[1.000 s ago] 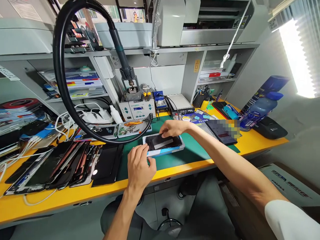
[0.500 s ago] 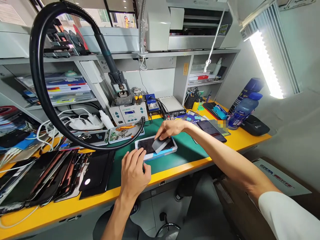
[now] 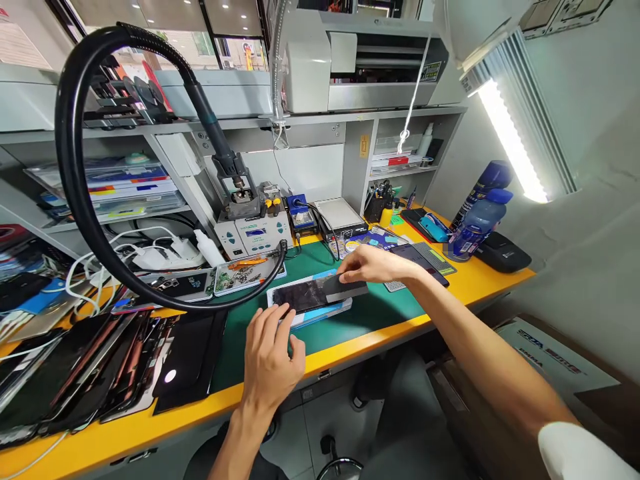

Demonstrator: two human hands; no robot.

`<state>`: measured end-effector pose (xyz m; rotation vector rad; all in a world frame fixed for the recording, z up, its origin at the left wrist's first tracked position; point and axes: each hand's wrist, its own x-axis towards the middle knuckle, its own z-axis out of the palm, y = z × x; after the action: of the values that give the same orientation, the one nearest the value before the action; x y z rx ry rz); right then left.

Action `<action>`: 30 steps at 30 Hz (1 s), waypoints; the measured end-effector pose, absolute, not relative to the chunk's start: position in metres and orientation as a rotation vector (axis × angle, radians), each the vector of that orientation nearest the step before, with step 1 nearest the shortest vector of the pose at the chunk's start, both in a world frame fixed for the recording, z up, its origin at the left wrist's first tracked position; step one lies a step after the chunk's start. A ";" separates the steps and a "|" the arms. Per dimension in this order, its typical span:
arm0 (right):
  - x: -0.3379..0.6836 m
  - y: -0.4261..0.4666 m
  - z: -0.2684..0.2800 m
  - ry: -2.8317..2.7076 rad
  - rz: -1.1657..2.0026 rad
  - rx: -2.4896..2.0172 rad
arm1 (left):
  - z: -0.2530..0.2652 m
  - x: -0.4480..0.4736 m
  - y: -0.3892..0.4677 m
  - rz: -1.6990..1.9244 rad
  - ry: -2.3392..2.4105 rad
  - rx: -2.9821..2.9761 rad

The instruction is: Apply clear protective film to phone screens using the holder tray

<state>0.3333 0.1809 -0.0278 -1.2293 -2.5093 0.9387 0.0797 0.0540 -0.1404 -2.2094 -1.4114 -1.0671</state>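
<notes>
A dark phone screen (image 3: 300, 293) with smudges or marks on its glass lies on a white-and-blue holder (image 3: 323, 313) on the green mat. In my right hand (image 3: 373, 264), pinched between thumb and fingers, is a flat grey scraper card (image 3: 345, 291). The card lies over the right end of the screen, and its exact contact with the glass is hard to make out. My left hand (image 3: 273, 350) is at the near left corner of the screen, fingers loosely bent and thumb spread, holding nothing.
Stacked phone panels (image 3: 110, 360) cover the bench's left side. Behind the mat stand a parts tray (image 3: 250, 273), a hot-air station (image 3: 255, 233) and a thick black hose (image 3: 75, 167) arching above. At right are a tablet-like device (image 3: 423, 260) and a blue bottle (image 3: 475, 227).
My right hand has slid to the right with the scraper card, from mid-screen to its right end. My left hand stays at the left corner. The view has shifted slightly.
</notes>
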 end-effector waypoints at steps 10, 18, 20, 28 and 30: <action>0.271 0.085 -0.110 -2.322 -0.210 -1.064 | -0.146 0.126 0.049 -1.001 -1.442 -2.400; 0.300 0.105 -0.104 -2.346 -0.259 -1.095 | -0.147 0.125 0.050 -0.986 -1.464 -2.376; 0.304 0.107 -0.105 -2.389 -0.251 -1.055 | -0.148 0.126 0.050 -0.984 -1.457 -2.373; 0.318 0.118 -0.104 -2.410 -0.250 -1.042 | -0.146 0.126 0.047 -0.968 -1.455 -2.370; 0.320 0.122 -0.104 -2.397 -0.253 -1.059 | -0.146 0.126 0.048 -0.961 -1.454 -2.369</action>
<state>0.3197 0.1216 -0.1044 -1.0592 -2.3970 -0.2526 0.1260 0.0475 -0.1462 -2.3693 -1.4535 -0.9615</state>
